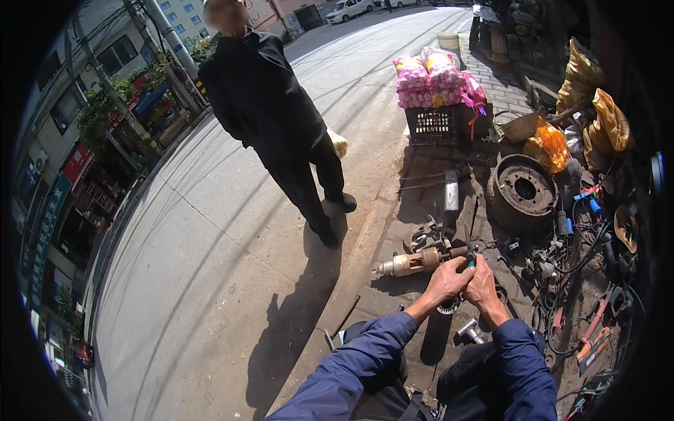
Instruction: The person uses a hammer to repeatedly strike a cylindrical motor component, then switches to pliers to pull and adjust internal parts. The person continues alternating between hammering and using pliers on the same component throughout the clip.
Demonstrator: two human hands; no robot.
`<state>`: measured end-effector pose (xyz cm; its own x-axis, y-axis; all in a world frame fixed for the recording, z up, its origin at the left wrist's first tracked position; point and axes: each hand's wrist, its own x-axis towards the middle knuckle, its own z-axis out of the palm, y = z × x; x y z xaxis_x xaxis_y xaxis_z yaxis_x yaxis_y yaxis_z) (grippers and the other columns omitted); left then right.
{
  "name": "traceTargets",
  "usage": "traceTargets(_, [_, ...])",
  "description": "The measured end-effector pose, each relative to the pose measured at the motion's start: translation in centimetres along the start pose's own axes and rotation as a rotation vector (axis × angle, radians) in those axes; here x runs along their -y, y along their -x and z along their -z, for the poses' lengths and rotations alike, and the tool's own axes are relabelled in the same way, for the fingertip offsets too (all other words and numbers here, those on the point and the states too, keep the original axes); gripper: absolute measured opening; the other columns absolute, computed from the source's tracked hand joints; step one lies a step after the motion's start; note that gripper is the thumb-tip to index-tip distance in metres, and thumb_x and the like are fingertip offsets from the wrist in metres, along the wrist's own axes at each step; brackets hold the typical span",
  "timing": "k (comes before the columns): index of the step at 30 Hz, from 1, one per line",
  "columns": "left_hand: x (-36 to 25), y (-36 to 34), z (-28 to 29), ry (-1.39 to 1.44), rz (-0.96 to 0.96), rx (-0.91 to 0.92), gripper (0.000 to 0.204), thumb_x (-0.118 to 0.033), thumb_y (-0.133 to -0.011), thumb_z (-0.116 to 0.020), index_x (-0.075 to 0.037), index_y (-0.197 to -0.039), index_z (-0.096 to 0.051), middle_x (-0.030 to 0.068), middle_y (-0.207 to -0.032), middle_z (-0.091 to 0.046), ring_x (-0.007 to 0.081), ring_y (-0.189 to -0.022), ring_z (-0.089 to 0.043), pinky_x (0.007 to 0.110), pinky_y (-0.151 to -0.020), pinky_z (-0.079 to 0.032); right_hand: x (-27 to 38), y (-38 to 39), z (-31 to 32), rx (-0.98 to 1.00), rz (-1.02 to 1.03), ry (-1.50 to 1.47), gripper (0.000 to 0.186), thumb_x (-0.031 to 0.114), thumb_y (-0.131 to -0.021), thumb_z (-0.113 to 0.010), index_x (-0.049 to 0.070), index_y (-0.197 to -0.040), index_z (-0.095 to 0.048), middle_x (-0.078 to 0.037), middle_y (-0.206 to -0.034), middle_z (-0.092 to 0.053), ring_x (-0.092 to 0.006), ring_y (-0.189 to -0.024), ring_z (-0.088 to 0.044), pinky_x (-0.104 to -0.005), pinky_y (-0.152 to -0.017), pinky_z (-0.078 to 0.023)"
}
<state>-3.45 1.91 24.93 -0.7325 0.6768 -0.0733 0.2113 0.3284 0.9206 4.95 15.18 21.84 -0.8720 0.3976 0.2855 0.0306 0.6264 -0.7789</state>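
Observation:
My left hand (445, 281) and my right hand (483, 282) are pressed together on the right end of a rusty motor armature (411, 263) that lies on the greasy pavement. Both hands close around a small green-handled tool (469, 262) at the armature's shaft. Blue sleeves cover both forearms. A round metal part (447, 306) lies just below my hands, and a hammer head (469, 330) rests nearer my knees.
A person in black (270, 105) stands on the road to the left. A rusty brake drum (523, 188), a black crate (433, 125) with pink mesh sacks (430, 81), yellow bags (604, 112), cables and scattered tools (590, 330) crowd the right side.

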Motion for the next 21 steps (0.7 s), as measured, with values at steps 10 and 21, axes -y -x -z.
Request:
traceTargets(10, [0.7, -0.6, -0.1, 0.187, 0.062, 0.064, 0.045, -0.031, -0.109, -0.066, 0.004, -0.136, -0.068, 0.0097, -0.111, -0.077, 0.0144, -0.101, -0.068, 0.033, -0.089, -0.057, 0.7, 0.2, 0.0, -0.010, 0.023, -0.094, 0.048, 0.011, -0.096, -0.060, -0.004, -0.141, -0.053, -0.034, -0.127, -0.064, -0.0532, -0.118, -0.063, -0.0526, -0.103, -0.052])
traceTargets(21, [2.2, -1.5, -0.7, 0.577, 0.138, 0.097, 0.035, -0.029, -0.112, -0.069, -0.001, -0.132, -0.071, -0.0014, -0.108, -0.072, 0.0047, -0.089, -0.061, 0.023, -0.075, -0.050, 2.5, 0.1, 0.9, 0.055, 0.003, -0.152, 0.062, 0.003, -0.088, -0.049, -0.010, -0.148, -0.047, -0.038, -0.130, -0.065, -0.0522, -0.125, -0.064, -0.0495, -0.110, -0.050])
